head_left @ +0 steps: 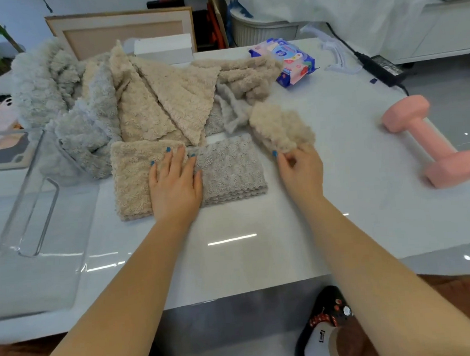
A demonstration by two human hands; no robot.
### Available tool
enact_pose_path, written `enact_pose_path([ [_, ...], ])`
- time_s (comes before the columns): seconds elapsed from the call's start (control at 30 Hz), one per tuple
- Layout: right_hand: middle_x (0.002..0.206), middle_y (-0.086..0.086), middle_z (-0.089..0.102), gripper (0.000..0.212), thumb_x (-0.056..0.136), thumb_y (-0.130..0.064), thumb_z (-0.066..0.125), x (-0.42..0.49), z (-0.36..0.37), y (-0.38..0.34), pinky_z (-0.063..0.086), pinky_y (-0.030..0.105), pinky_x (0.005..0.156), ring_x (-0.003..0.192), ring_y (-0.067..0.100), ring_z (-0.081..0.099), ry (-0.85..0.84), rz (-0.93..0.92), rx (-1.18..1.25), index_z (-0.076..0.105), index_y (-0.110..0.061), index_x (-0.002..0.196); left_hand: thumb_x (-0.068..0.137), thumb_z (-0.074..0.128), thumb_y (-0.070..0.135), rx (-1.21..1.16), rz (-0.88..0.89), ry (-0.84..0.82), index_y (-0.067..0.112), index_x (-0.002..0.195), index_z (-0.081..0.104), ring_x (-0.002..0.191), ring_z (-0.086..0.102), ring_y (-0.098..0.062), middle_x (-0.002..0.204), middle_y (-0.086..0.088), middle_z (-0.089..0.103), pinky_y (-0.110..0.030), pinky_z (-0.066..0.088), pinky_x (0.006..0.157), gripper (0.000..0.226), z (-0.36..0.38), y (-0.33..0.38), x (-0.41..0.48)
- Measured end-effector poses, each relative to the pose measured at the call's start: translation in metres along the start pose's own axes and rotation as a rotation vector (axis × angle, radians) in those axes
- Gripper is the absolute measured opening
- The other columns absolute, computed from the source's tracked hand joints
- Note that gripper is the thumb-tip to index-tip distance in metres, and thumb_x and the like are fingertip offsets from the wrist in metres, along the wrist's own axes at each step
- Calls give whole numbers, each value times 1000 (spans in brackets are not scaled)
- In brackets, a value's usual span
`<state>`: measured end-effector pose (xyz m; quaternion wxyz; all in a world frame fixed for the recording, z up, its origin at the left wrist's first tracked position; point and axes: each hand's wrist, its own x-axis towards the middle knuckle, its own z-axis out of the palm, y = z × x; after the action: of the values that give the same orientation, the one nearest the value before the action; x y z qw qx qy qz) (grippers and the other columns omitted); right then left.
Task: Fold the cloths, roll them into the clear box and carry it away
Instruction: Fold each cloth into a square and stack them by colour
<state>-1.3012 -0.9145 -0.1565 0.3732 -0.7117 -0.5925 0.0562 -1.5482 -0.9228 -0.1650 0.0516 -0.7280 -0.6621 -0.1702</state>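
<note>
Left hand (174, 183) presses folded cloths (228, 172); right hand (301, 171) pinches beige cloth (280, 126).

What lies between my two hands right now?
In the head view, a folded grey cloth lies between the left hand, flat on a folded beige cloth, and the right hand, pinching a bunched beige cloth.

The counter (260, 258) is white, smooth and glossy, mirroring lamp streaks. The heaped cloths (142, 101) are matt plush with a deep, nubbly pile. The folded beige cloth (130, 180), folded grey cloth (231, 172) and bunched beige cloth (280, 127) share that fleece. The clear box (39, 215) is shiny, hard transparent plastic. The dumbbell (428, 140) has a matt pink coating. The wipes pack (293, 63) is glossy printed film. The frame (119, 16) looks wooden.
</note>
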Motion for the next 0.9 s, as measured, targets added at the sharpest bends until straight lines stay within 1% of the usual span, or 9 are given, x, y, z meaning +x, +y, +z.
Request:
enact_pose_path([
  [0.07, 64, -3, 46, 33, 84, -26, 65, -22, -17, 0, 32, 30, 61, 72, 30, 54, 32, 151, 71, 53, -10, 57, 100, 30, 35, 14, -2, -18, 17, 133, 53, 141, 28, -27, 152, -5, 34, -47, 14, 115, 44, 1, 2, -2],
  [0.17, 65, 0, 50, 27, 83, -25, 66, -55, -41, 6, 37, 34, 58, 68, 28, 53, 65, 256, 41, 45, -14, 70, 101, 35, 29, -14, -51, -17, 14, 135, 49, 143, 23, -29, 154, -8, 28, -50, 12, 115, 39, -1, 10, -8],
  [0.33, 115, 11, 61, 44, 87, -16, 62, -81, -85, 18, 39, 27, 70, 99, 30, 58, -111, 367, 119, 44, -7, 126, 97, 46, 14, -288, 73, 137, 3, 129, 49, 134, 36, -34, 145, -18, 40, -53, 29, 110, 34, -19, 37, -51],
  [0.47, 104, 11, 59, 27, 78, 3, 56, -83, -122, 16, 30, 22, 65, 95, 27, 55, -289, 244, 90, 65, -8, 101, 88, 54, 9, -436, 299, 75, 5, 128, 50, 125, 46, -33, 138, -17, 47, -47, 42, 102, 40, -24, 74, -89],
  [0.53, 88, 3, 48, 34, 69, 12, 50, -88, -139, 6, 29, 20, 60, 80, 21, 49, -303, 155, 178, 60, -20, 75, 82, 63, 5, -460, 342, -11, 12, 136, 40, 129, 40, -31, 144, -15, 41, -46, 40, 104, 59, -30, 92, -92],
  [0.63, 83, 4, 48, 41, 65, 17, 46, -94, -158, 0, 31, 23, 63, 75, 18, 47, -409, 82, 280, 54, -23, 65, 68, 70, -1, -412, 435, -150, 19, 141, 37, 134, 34, -33, 151, -13, 30, -45, 35, 104, 82, -44, 111, -80],
  [0.73, 82, 6, 56, 34, 63, 13, 43, -101, -171, 3, 36, 25, 63, 74, 16, 51, -406, 117, 380, 57, -17, 73, 76, 57, 3, -466, 453, -314, 19, 126, 58, 119, 49, -25, 132, -1, 51, -34, 44, 91, 52, -61, 118, -71],
  [0.83, 77, -5, 58, 30, 72, 10, 50, -106, -179, 6, 40, 19, 58, 68, 5, 50, -222, 220, 412, 59, -17, 82, 79, 52, 15, -880, 220, -523, 13, 106, 66, 98, 57, -25, 105, -7, 64, -39, 45, 85, 30, -78, 119, -72],
  [0.9, 76, -5, 60, 16, 76, -2, 59, -105, -180, 7, 42, 23, 58, 68, 9, 53, -157, 312, 361, 61, -15, 85, 84, 63, 20, -1106, 86, -643, 10, 105, 67, 99, 61, -27, 105, -14, 67, -39, 47, 88, 24, -90, 118, -71],
])
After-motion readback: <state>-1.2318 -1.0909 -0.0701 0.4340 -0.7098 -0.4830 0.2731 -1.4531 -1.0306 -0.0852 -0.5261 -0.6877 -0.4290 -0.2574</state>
